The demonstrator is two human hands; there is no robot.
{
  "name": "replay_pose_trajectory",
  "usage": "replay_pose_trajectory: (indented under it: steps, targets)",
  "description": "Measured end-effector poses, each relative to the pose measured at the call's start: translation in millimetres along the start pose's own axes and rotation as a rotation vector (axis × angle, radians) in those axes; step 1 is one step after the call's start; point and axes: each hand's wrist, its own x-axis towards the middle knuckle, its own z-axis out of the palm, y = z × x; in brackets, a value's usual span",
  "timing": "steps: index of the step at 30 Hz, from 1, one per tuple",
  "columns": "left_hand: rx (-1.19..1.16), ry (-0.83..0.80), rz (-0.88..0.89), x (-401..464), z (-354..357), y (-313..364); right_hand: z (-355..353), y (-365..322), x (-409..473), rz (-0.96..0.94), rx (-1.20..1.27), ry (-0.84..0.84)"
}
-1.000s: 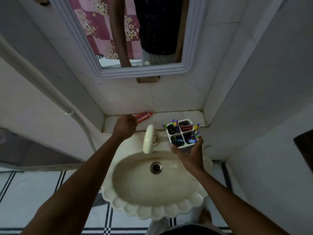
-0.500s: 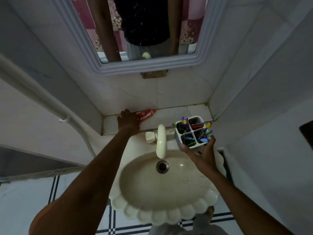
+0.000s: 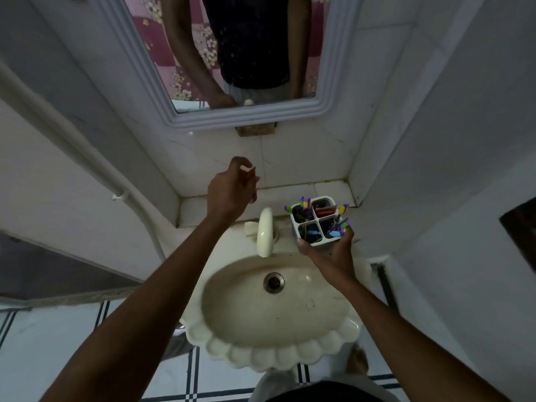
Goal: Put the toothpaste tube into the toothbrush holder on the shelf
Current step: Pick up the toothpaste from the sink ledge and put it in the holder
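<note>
My left hand [image 3: 229,192] is raised above the tiled shelf [image 3: 324,188] and is closed around the red toothpaste tube [image 3: 251,177]; only the tube's white cap and a sliver of red show past my fingers. My right hand [image 3: 330,250] grips the near side of the white four-compartment toothbrush holder [image 3: 317,220], which stands at the right end of the shelf beside the tap. Several purple, blue and yellow toothbrushes fill the holder, and one back compartment holds something red.
A cream tap [image 3: 265,230] and scalloped basin [image 3: 275,309] lie between my arms. A framed mirror [image 3: 246,114] hangs above the shelf. Walls close in at left and right, and a white pipe [image 3: 87,158] runs down the left wall.
My left hand has lifted the toothpaste tube off the shelf and raised it upward and to the right. My right hand has stayed on the holder.
</note>
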Motion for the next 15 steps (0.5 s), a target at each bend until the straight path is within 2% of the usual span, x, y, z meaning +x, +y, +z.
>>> replay_pose_trajectory:
  steps: [3,8,15]
  targets:
    - [-0.083,0.078,0.073,-7,-15,42,-5,-1,-2,-0.001,-0.005,-0.004]
    - [-0.171,0.004,0.184,-22,-12,94,-7,-1,0,0.015,-0.010,-0.031]
    - [0.087,-0.190,0.220,-53,19,111,-11,1,0,-0.007,-0.052,-0.066]
